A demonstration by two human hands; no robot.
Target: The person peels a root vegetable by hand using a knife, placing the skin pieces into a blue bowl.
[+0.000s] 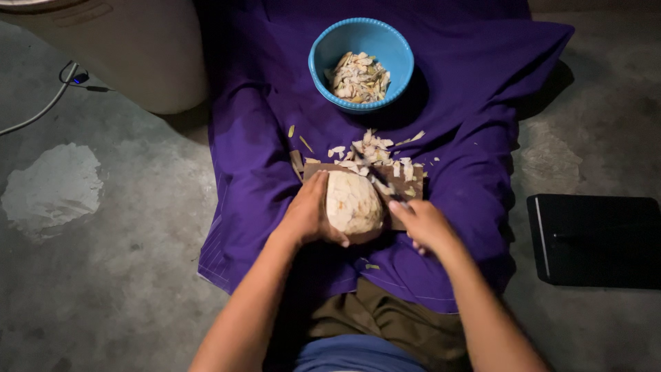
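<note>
My left hand (308,217) grips a large pale, peeled, rounded fruit or root (352,204) that rests on a small wooden board (412,184). My right hand (425,226) is closed around a knife whose blade (383,183) touches the upper right of the pale lump. Cut pale pieces (372,151) lie scattered on and beyond the board. A blue bowl (323,54) farther away holds several more cut pieces.
A purple cloth (475,103) covers the concrete floor under everything. A large beige container (138,55) stands at the upper left with a cable (48,103) beside it. A flat black box (595,238) lies at the right. My knees show at the bottom.
</note>
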